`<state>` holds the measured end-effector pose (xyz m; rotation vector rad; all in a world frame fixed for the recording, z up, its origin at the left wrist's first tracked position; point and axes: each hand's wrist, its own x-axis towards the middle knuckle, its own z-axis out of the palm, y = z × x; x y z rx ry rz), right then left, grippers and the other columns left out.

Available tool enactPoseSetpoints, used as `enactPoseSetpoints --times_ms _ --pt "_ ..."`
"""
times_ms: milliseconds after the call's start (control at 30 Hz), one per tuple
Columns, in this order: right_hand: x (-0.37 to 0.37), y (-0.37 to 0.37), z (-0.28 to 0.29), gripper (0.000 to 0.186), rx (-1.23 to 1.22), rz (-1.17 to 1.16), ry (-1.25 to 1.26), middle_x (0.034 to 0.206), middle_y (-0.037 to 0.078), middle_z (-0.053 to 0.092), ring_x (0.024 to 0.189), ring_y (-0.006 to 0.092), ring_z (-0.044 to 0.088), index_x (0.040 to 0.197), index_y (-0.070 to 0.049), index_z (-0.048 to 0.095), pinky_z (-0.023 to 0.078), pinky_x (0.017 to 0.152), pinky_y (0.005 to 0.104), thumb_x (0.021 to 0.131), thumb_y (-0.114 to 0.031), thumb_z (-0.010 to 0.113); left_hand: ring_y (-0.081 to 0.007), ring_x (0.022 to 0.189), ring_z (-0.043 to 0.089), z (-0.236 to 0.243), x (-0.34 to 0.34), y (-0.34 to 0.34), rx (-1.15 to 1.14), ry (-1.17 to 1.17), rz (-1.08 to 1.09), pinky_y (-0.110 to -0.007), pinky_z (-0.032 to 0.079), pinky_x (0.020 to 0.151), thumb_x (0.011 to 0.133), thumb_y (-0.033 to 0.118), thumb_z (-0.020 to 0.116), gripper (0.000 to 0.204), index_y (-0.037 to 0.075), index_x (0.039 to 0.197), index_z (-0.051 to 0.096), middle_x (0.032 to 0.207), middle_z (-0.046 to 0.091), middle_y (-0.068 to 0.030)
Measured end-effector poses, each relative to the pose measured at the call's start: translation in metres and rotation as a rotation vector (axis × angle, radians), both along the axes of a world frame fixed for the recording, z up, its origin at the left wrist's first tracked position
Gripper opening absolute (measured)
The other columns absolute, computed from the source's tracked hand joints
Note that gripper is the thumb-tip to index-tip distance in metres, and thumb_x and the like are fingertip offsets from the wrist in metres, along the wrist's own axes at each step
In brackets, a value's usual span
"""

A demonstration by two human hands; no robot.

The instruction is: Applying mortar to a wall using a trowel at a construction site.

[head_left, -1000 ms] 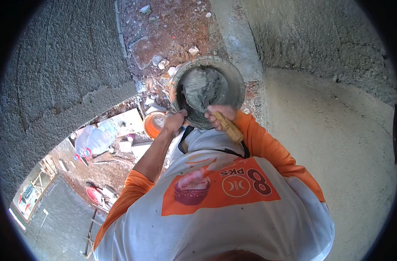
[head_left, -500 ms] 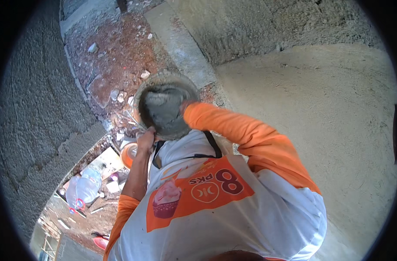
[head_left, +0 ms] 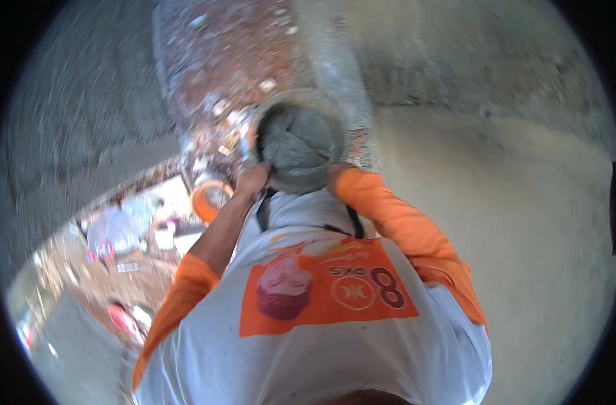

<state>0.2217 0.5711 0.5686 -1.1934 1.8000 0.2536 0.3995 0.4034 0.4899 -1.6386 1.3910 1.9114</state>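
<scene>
A round bucket (head_left: 300,186) with a mortar-crusted rim is against my front, at waist height. Wet grey mortar (head_left: 301,143) lies inside it, its surface ridged. My left hand (head_left: 254,177) is closed on the near left part of the rim. On the near right side my right hand (head_left: 339,175) grips the rim too, its fingers mostly hidden behind the sleeve cuff and blurred. No tool shows in either hand.
A rough grey wall (head_left: 85,135) rises on the left, and a smoother plastered surface (head_left: 483,236) spreads to the right. Rubble litters the reddish ground (head_left: 220,47) ahead. Lower left are an orange bucket (head_left: 201,202), clear plastic containers (head_left: 115,229) and scraps.
My right hand has come out of the bucket's inside to its right rim. The mortar surface now shows more fully. The whole view has shifted, with the bucket farther right.
</scene>
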Motion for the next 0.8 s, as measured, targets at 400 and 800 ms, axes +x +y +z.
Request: enactPoseSetpoints --times_ms 400,800 --pt "-0.033 -0.026 -0.09 0.044 -0.144 0.068 0.098 0.091 0.028 0.055 0.092 0.0402 0.053 0.099 -0.001 0.055 0.043 0.079 0.0454 0.076 -0.038 0.055 -0.026 0.08 0.063 -0.068 -0.006 0.02 -0.225 -0.158 0.135 -0.035 0.05 0.07 0.077 0.024 0.048 0.027 0.007 0.09 0.064 0.085 0.065 -0.0121" --pt "-0.013 -0.023 -0.321 0.036 0.043 -0.418 -0.081 0.062 0.011 0.055 0.051 0.0241 0.055 0.084 -0.001 0.052 0.045 0.05 0.035 0.078 -0.036 0.059 -0.0312 0.095 0.058 -0.31 -0.01 -0.053 -0.039 -0.301 0.505 -0.036 0.047 0.082 0.071 0.026 0.059 0.036 0.001 0.097 0.06 0.098 0.061 -0.019"
